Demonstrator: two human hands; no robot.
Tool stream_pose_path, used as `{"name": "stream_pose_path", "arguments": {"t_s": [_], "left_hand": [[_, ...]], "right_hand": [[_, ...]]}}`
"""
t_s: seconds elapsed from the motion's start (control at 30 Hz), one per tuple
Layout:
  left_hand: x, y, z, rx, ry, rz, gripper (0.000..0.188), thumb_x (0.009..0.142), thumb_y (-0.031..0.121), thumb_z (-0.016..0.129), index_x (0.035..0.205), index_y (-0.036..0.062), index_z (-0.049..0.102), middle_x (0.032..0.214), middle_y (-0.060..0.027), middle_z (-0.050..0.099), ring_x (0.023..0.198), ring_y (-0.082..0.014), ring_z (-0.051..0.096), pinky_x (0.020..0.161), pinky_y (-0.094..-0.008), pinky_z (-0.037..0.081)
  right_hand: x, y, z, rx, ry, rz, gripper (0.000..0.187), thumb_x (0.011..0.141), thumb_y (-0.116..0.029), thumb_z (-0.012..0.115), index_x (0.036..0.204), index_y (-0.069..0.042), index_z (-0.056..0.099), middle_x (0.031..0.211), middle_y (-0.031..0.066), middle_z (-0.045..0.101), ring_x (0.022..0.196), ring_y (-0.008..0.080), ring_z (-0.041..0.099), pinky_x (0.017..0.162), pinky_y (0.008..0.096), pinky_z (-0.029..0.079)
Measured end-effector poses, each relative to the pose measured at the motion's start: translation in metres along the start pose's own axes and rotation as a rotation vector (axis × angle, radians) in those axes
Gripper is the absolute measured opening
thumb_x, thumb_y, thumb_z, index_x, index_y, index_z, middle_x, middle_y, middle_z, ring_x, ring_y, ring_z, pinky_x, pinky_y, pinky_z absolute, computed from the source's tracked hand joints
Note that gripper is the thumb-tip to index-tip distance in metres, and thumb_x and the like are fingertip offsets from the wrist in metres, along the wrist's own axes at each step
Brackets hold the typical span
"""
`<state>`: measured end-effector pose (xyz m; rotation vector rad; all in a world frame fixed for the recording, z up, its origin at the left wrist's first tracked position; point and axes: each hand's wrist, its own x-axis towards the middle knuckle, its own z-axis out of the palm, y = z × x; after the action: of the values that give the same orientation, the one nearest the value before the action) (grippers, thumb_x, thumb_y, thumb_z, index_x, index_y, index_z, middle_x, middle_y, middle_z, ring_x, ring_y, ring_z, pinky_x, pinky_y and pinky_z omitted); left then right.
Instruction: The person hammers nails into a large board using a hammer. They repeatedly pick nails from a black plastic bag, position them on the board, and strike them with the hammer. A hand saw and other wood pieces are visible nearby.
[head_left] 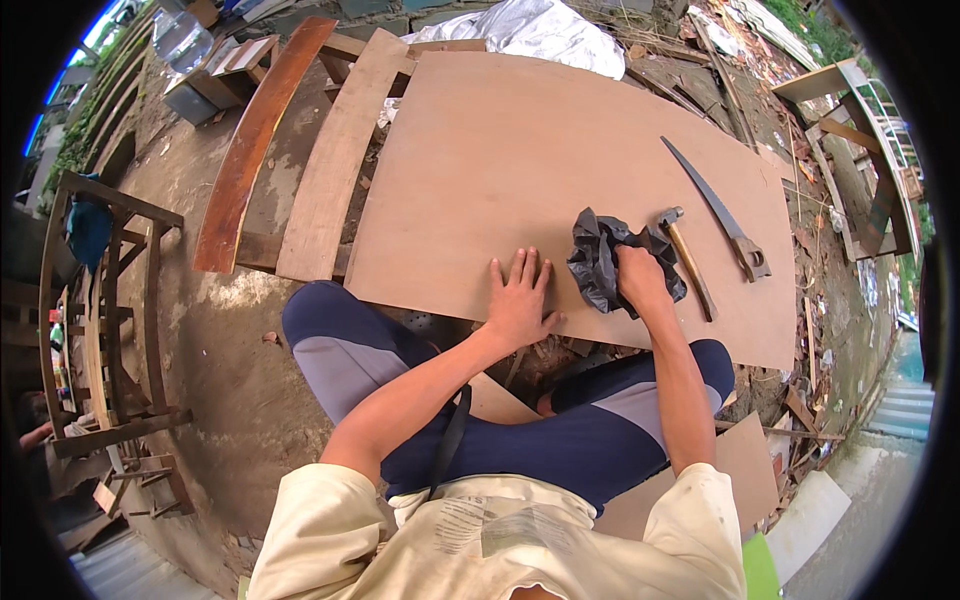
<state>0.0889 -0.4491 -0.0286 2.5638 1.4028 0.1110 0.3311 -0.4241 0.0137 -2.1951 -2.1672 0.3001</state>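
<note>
My left hand (520,297) lies flat on a large brown board (480,160), near its front edge, with the fingers stretched out. My right hand (642,277) reaches into a crumpled black plastic bag (597,265); its fingertips are hidden in the folds, and whatever they hold inside does not show. Just right of the bag lies a hammer (690,262) with a wooden handle, its head pointing away from me. Further right, a handsaw (718,213) rests on the board, its wooden grip toward me.
Two planks, one reddish-brown (262,145) and one pale (340,160), lie left of the board. A wooden frame (150,310) stands at the far left. White sheeting (525,35) is heaped behind the board. Scrap wood litters the ground at right, near a wooden structure (865,150).
</note>
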Motion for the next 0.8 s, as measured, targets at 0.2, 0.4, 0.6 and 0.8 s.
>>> {"name": "stream_pose_path", "arguments": {"t_s": [0.2, 0.4, 0.6, 0.8], "left_hand": [[0.004, 0.001, -0.006, -0.041, -0.012, -0.025, 0.095, 0.084, 0.060, 0.067, 0.154, 0.0019, 0.038, 0.162, -0.0255, 0.029, 0.152, -0.0397, 0.025, 0.114, -0.0715, 0.019], [0.027, -0.024, 0.002, -0.155, 0.121, -0.118, 0.089, 0.086, 0.054, 0.067, 0.154, 0.0037, 0.038, 0.162, -0.0222, 0.030, 0.152, -0.0383, 0.024, 0.116, -0.0721, 0.013], [0.050, -0.082, -0.003, -0.024, 0.201, -0.301, 0.079, 0.096, 0.058, 0.054, 0.158, 0.0132, 0.035, 0.164, -0.0168, 0.029, 0.152, -0.0376, 0.024, 0.115, -0.0742, 0.014], [0.052, -0.081, -0.012, -0.006, 0.103, -0.321, 0.075, 0.099, 0.062, 0.047, 0.159, 0.0196, 0.033, 0.167, -0.0117, 0.025, 0.154, -0.0362, 0.021, 0.115, -0.0760, 0.014]], "right_hand": [[0.006, 0.008, 0.010, -0.073, -0.026, -0.050, 0.018, 0.088, -0.008, 0.056, 0.087, 0.000, 0.071, 0.090, 0.0239, 0.071, 0.088, 0.0425, 0.072, 0.076, 0.0509, 0.058], [-0.002, -0.002, 0.000, -0.080, -0.026, -0.043, 0.016, 0.087, -0.007, 0.057, 0.087, -0.002, 0.072, 0.090, 0.0227, 0.072, 0.089, 0.0422, 0.071, 0.077, 0.0505, 0.058], [-0.010, -0.007, -0.008, -0.057, -0.068, 0.040, 0.016, 0.089, -0.008, 0.056, 0.097, -0.005, 0.070, 0.102, 0.0197, 0.070, 0.099, 0.0408, 0.070, 0.083, 0.0507, 0.057], [-0.010, 0.015, 0.013, -0.058, -0.113, 0.115, 0.029, 0.089, -0.008, 0.058, 0.114, -0.003, 0.069, 0.112, 0.0219, 0.070, 0.106, 0.0405, 0.068, 0.090, 0.0484, 0.055]]}}
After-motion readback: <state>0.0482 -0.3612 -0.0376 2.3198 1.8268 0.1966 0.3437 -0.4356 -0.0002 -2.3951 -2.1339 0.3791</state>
